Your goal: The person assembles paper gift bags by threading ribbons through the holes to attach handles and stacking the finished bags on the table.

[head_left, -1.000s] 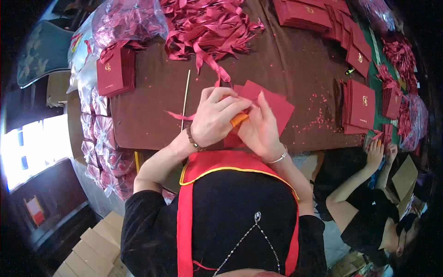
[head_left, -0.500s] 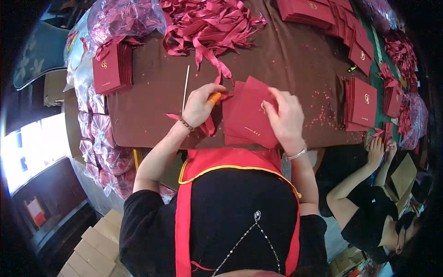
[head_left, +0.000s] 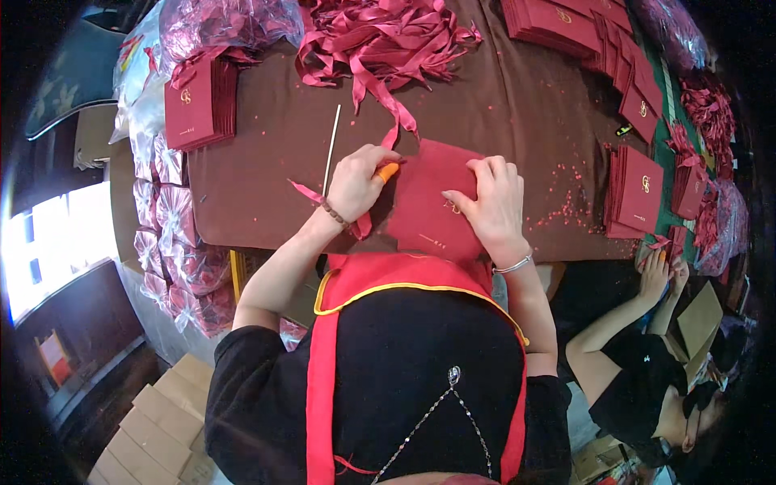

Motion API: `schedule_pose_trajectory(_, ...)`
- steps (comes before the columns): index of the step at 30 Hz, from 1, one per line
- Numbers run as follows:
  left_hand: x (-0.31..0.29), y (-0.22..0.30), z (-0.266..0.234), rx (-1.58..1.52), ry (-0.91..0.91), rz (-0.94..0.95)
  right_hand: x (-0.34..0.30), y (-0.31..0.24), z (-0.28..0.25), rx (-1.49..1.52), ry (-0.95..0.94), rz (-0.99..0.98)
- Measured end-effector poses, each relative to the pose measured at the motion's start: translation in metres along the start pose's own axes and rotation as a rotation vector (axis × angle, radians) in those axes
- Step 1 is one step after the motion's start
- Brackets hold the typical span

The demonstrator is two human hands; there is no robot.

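Note:
A flat dark red paper bag with gold print lies at the table's near edge in front of me. My right hand grips its right side, with the thumb on the front and the fingers at the upper right edge. At the bag's left edge, my left hand is closed with an orange cover on one finger. A red ribbon runs from the far heap down to its fingertips, and a ribbon tail shows beneath that hand. The fingertips themselves are partly hidden.
A heap of ribbons lies at the far middle. A thin white stick lies left of my left hand. Stacked bags stand at left and right. A co-worker's hands work at the far right.
My right hand has pulled the upper bag left and straightened it over the one beneath. The left hand stays by the left edge with the ribbon.

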State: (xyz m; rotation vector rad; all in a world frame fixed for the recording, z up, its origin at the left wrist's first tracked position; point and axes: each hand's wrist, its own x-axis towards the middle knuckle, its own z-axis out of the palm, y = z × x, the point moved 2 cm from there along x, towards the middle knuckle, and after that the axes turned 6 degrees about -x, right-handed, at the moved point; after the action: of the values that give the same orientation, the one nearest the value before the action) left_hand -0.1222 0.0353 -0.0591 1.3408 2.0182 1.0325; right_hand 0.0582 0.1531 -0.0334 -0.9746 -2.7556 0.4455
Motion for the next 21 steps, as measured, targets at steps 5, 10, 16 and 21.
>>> schedule_pose_trajectory(5,-0.004,0.021,-0.004,-0.147,-0.016,-0.014,-0.002,-0.005,-0.004,-0.024,0.017,-0.055)
schedule_pose_trajectory(10,-0.007,0.025,0.004,-0.157,0.008,0.054,0.003,-0.002,-0.006,0.326,-0.242,0.103)
schedule_pose_trajectory(16,-0.009,0.031,0.001,-0.132,0.083,0.056,0.009,0.013,0.002,0.628,-0.468,0.188)
schedule_pose_trajectory(21,-0.013,0.04,0.01,-0.058,0.107,0.188,0.009,0.015,0.009,0.715,-0.53,0.231)
